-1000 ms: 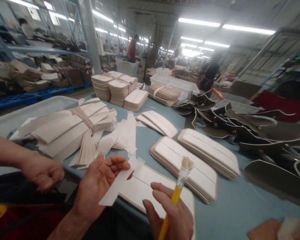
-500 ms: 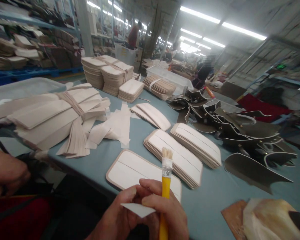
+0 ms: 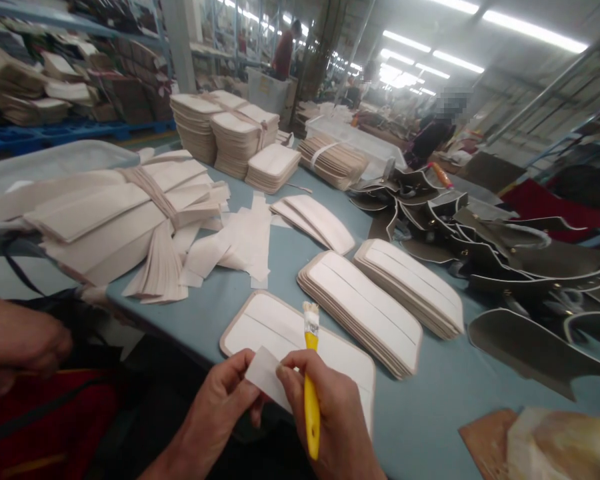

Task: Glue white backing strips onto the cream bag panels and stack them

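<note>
Between my two hands is a small pale strip [image 3: 269,377], its left end pinched by my left hand [image 3: 225,393]. The fingertips of my right hand [image 3: 330,407] grip the strip's other side. That same hand also holds a yellow-handled brush [image 3: 311,393], its whitish bristles pointing up and away. Just beyond my hands, a rounded cream panel [image 3: 265,320] with a line along it lies at the table's near edge, partly covered by my right hand. Behind it sit two stacks of similar panels, a nearer stack [image 3: 360,307] and a farther stack [image 3: 410,283].
Bundled beige pieces [image 3: 105,207] and loose pale strips [image 3: 230,247] lie left on the blue-green table [image 3: 190,333]. Tied panel stacks [image 3: 240,130] stand behind. Dark curved pieces [image 3: 460,240] pile up right. Another person's hand [image 3: 20,340] is at far left.
My hands have drawn apart somewhat, so more of the pale strip shows between them. The brush has swung left and its handle end is now visible. The view has shifted slightly.
</note>
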A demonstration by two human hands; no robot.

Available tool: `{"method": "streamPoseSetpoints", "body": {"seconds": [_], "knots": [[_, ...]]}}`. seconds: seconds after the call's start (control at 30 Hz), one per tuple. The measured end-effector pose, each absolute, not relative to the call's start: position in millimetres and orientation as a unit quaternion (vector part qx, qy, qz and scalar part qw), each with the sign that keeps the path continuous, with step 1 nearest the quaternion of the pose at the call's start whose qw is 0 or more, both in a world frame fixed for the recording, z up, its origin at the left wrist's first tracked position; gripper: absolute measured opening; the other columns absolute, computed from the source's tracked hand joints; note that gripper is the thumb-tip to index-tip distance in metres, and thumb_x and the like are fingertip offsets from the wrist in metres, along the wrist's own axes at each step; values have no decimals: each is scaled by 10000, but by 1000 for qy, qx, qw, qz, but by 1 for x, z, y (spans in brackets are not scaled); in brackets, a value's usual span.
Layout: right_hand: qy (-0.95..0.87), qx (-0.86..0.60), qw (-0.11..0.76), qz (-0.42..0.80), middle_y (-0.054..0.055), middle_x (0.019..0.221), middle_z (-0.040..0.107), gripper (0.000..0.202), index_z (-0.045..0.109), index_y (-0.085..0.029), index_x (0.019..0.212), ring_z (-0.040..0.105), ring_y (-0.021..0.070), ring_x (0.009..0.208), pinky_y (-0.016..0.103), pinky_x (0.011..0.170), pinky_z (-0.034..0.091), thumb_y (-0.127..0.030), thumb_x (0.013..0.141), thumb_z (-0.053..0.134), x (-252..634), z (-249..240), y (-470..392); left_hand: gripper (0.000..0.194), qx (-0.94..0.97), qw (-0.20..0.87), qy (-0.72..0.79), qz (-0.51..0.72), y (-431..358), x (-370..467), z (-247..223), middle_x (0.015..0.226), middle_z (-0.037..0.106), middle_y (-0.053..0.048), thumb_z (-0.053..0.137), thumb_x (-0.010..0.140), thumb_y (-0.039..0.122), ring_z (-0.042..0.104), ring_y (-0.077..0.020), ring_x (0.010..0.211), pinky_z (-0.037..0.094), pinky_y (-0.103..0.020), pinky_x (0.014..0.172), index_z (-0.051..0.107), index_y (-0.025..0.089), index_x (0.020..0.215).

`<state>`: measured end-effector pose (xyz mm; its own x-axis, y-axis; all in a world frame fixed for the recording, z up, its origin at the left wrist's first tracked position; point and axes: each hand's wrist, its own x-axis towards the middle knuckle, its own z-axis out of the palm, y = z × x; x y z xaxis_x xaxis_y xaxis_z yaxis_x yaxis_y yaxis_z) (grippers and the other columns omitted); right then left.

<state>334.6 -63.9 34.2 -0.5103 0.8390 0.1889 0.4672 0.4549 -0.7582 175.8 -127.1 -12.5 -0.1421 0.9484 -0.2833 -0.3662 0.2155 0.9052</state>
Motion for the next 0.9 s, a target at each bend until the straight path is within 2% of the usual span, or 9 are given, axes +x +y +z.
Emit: {"method": "streamPoseSetpoints", "body": {"seconds": [0.17, 0.27, 0.33, 0.43, 0.53, 0.63, 0.73, 0.9], "knots": [[-782, -419, 340, 311, -61, 617, 597, 150, 646, -216, 964, 539, 87, 486, 177, 480, 341, -317, 1029, 557, 312, 13, -50, 532, 262, 516, 595, 558, -115, 166, -9, 528, 551, 32, 728, 764, 703, 465, -93, 438, 402, -222, 485, 585, 201, 667], [-785, -416, 347, 301, -57, 625, 604, 156, 643, -215, 952, 544, 94, 496, 178, 509, 365, -312, 1026, 547, 302, 3, -42, 489, 277, 474, 644, 532, -118, 155, -16, 539, 572, 21, 689, 792, 677, 471, -107, 425, 397, -229, 457, 616, 209, 673], [-796, -414, 330, 293, -57, 618, 601, 169, 651, -213, 951, 552, 100, 497, 181, 527, 377, -318, 1026, 542, 298, 0, -36, 402, 316, 392, 694, 514, -124, 148, -25, 573, 606, 10, 681, 815, 606, 508, -124, 455, 411, -233, 467, 668, 220, 703], [-814, -417, 291, 282, -59, 580, 590, 209, 673, -213, 992, 577, 116, 488, 190, 530, 379, -350, 1040, 524, 292, -2, -30, 209, 397, 245, 727, 505, -131, 139, -35, 688, 702, -17, 705, 820, 446, 605, -156, 570, 480, -239, 568, 747, 246, 777], [-828, -428, 271, 241, -65, 526, 576, 263, 677, -211, 1061, 569, 135, 429, 208, 487, 346, -381, 1059, 477, 286, -5, -27, 116, 432, 194, 710, 522, -131, 135, -40, 837, 779, -47, 720, 814, 361, 690, -200, 702, 555, -272, 728, 779, 262, 832], [-839, -448, 253, 181, -69, 481, 552, 261, 644, -220, 993, 555, 157, 381, 230, 455, 296, -370, 1054, 439, 282, -10, -25, 111, 454, 173, 704, 518, -128, 133, -43, 899, 801, -58, 700, 838, 324, 736, -229, 807, 583, -300, 830, 787, 266, 874], [-851, -449, 219, 162, -60, 515, 585, 213, 580, -241, 903, 604, 169, 419, 225, 478, 312, -326, 1036, 437, 280, -14, -23, 135, 492, 146, 698, 499, -127, 131, -47, 1003, 809, -63, 672, 877, 283, 761, -226, 917, 588, -283, 868, 781, 259, 952], [-877, -422, 171, 154, -52, 583, 639, 130, 552, -238, 911, 634, 169, 467, 225, 504, 296, -234, 1007, 465, 281, -15, -17, 176, 535, 112, 701, 458, -128, 128, -51, 1133, 800, -59, 642, 924, 259, 770, -205, 981, 583, -272, 936, 760, 250, 1054]]}}
